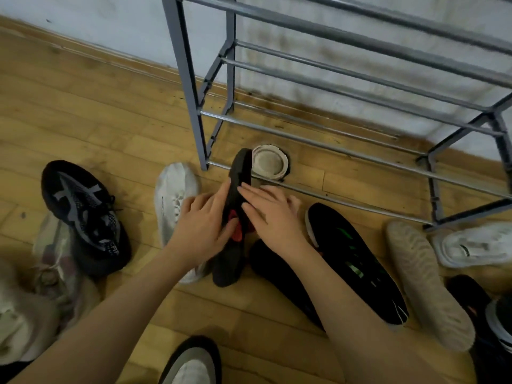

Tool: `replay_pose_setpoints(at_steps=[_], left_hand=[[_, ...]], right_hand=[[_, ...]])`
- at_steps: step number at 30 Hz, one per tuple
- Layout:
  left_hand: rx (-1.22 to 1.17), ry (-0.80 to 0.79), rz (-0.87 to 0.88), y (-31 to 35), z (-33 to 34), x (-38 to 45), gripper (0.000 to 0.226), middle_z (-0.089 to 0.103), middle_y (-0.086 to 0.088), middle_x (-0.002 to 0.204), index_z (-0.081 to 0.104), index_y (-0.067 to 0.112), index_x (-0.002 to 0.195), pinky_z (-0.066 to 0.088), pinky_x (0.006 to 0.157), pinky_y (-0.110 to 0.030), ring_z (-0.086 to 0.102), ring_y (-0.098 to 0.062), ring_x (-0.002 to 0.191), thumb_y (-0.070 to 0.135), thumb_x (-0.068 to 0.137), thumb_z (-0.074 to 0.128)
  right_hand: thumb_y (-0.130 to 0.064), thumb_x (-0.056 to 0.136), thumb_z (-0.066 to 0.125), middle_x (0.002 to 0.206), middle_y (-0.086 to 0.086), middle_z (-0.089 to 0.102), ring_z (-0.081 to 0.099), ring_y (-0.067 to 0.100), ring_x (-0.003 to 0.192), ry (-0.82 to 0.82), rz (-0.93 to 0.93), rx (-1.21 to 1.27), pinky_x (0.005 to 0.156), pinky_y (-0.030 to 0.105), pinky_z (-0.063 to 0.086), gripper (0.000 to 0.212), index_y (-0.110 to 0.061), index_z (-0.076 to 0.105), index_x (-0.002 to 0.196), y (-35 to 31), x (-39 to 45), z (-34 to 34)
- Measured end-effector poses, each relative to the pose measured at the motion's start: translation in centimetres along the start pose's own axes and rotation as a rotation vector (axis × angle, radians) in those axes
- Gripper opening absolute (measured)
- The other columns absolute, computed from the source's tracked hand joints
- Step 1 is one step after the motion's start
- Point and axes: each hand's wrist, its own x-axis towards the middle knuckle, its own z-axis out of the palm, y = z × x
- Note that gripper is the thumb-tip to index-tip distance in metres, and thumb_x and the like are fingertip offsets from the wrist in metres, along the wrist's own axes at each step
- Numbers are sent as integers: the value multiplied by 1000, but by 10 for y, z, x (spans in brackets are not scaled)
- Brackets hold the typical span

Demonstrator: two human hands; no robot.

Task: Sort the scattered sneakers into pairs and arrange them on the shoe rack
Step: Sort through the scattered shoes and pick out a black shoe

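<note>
We hold a dark sneaker with red accents [235,206] on its edge, sole side turned toward our right, its toe reaching up to the lowest front rail of the shoe rack [346,159] and its heel resting on the wooden floor [97,128] in front of that rack. Our left hand [202,223] grips the sneaker from its left side, fingers curled over the upper and the thumb pressing near the red patch. Our right hand [268,214] lies against the sole side with the fingers nearly straight and laid flat along it, so it presses rather than clasps. The rack's rails that we can see carry no shoes, and a round pale disc [270,162] sits on the floor under the rack's lowest rail, just beside the sneaker's toe. In front of the rack's left post lies a white sneaker [174,200], partly under our left hand, and further left of the rack a black sneaker with grey markings [83,214]. Below the rack's front rail, beside our right wrist, rests a black sneaker with green marks [357,261], then a beige sneaker turned sole up [424,281], and a white sneaker on its side [476,245] near the rack's right foot.
</note>
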Motion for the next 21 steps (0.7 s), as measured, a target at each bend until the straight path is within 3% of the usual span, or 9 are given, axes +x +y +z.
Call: replay_pose_setpoints(at_steps=[4, 7, 9, 11, 13, 15, 21], left_hand=[[48, -10, -141, -19, 9, -8, 68, 51, -13, 134, 20, 18, 148, 34, 98, -50, 45, -35, 122, 52, 89, 22], [19, 15, -230, -18, 9, -11, 67, 47, -16, 136, 24, 16, 146, 34, 99, -51, 45, -38, 122, 51, 89, 20], [16, 34, -242, -14, 7, -10, 65, 50, -19, 130, 31, 11, 143, 42, 91, -49, 53, -38, 112, 50, 91, 29], [-12, 67, -219, -13, 10, -9, 59, 53, -24, 121, 36, 4, 139, 48, 78, -47, 59, -41, 96, 39, 92, 45], [-109, 97, -231, -16, 12, -8, 55, 51, -27, 121, 35, 0, 139, 50, 74, -46, 59, -40, 90, 25, 92, 51], [-254, 126, -280, -21, 11, -10, 56, 49, -23, 126, 31, 2, 142, 50, 82, -45, 57, -33, 97, 17, 92, 52], [-489, 203, -290, -19, 3, -28, 56, 42, 9, 126, 33, 11, 143, 42, 83, -10, 51, 3, 95, 14, 92, 54]], right_hand=[[-38, 100, 35, 144, -17, 39, 26, 13, 135, -89, 129, 174, 98, 32, 10, 37, -41, 42, 136, 6, 2, 27], [-40, 100, 31, 150, -8, 34, 20, 22, 139, -121, 254, 169, 109, 42, 6, 42, -37, 32, 143, 14, -10, 37], [-43, 100, 28, 151, -5, 31, 19, 22, 141, -164, 292, 133, 111, 45, 5, 47, -35, 23, 146, 15, -15, 43], [-46, 100, 26, 152, -4, 31, 22, 22, 139, -200, 307, 143, 109, 43, 6, 51, -34, 14, 149, 9, -17, 50], [-47, 99, 24, 151, -4, 32, 27, 23, 136, -209, 307, 150, 107, 40, 7, 54, -35, 6, 149, 0, -14, 59], [-48, 99, 22, 151, -4, 32, 29, 23, 135, -188, 323, 161, 108, 41, 6, 55, -36, 0, 148, -6, -9, 64], [-48, 99, 28, 152, -10, 29, 25, 9, 138, -130, 290, 399, 111, 35, 6, 55, -36, 6, 148, -16, -5, 67]])
